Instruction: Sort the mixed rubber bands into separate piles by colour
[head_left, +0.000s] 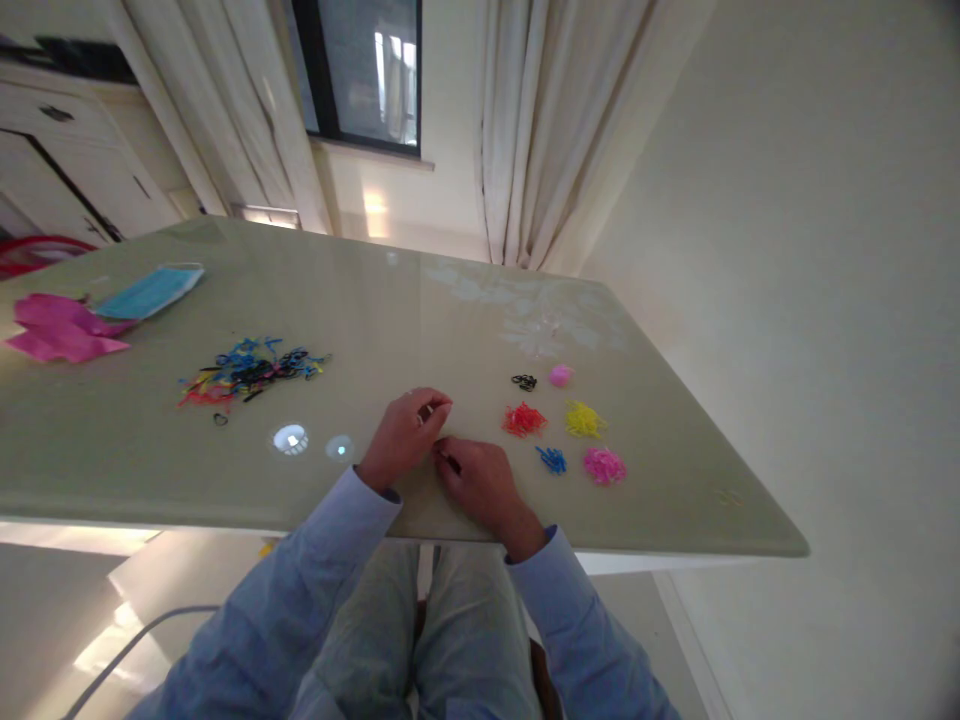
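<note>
Both hands are at the table's front edge, close together. My left hand [403, 434] is closed, its thumb and fingers drawn together; whatever they pinch is too small to make out. Just to its right, my right hand [480, 482] curls with its fingertips pressed together, their contents hidden. Left of the hands lies a loose mixed pile of rubber bands [259, 372], black, blue, red and yellow. On the right are single-colour piles: black bands [524, 382], red bands [524, 420], yellow bands [584, 420], blue bands [552, 460] and pink bands [604, 466]. Near the black ones is a light pink clump [560, 375].
A blue face mask [150, 292] and a crumpled pink sheet [67, 328] lie at the far left of the glossy table [360, 300]. One black band [220, 420] sits apart from the mixed pile. A wall stands along the right side.
</note>
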